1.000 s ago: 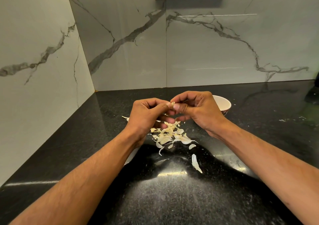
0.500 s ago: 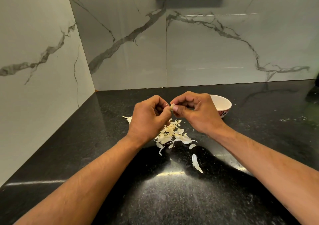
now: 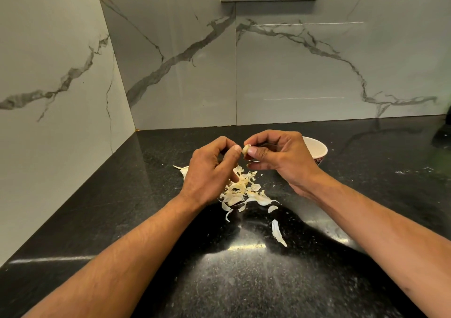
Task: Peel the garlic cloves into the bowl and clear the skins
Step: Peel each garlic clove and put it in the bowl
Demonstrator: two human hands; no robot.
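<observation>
Garlic clove (image 3: 245, 149) pinched in right hand (image 3: 280, 156), left hand (image 3: 210, 171) curled at its tip, above skins (image 3: 240, 190), beside bowl (image 3: 317, 148) for dropping.

The black speckled countertop (image 3: 122, 220) meets marble walls at a corner and reflects the light. A pile of garlic skins (image 3: 240, 190) lies on it near the middle, with one long skin (image 3: 277, 232) apart, closer to the camera. A white bowl (image 3: 317, 148) stands on it further back, to the right.
</observation>
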